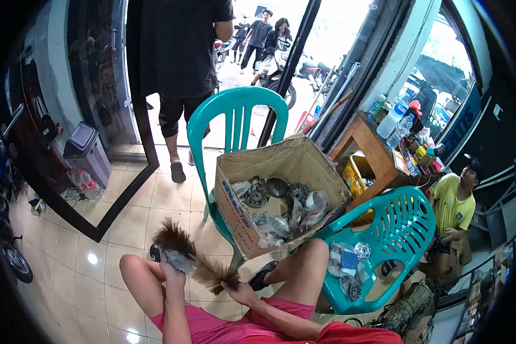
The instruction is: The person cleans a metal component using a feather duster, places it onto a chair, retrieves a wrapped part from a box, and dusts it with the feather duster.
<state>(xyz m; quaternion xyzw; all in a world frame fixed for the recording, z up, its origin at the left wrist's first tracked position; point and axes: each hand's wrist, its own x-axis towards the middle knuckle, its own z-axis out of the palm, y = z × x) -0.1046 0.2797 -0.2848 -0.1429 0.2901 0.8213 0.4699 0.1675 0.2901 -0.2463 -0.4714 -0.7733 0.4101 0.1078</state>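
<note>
My left hand [172, 272] is closed around a greyish, plastic-wrapped thing [181, 261], held over the floor between my knees. Its contents do not show clearly. My right hand [242, 293] grips a brown feather duster [213, 274] by one end, and its light tuft points toward my left hand. A darker brown tuft [175, 237] fans out just beyond the wrapped thing; whether it belongs to the same duster I cannot tell. In front of me a cardboard box [243, 223] of metal parts and plastic bags rests on a green plastic chair [198, 129].
A second green chair [404, 229] at my right holds bagged parts and a metal disc. A wooden table [350, 140] carries bottles. One person in black [180, 51] stands at the doorway; another in yellow [453, 203] sits at the right. A grey bin [89, 152] stands left.
</note>
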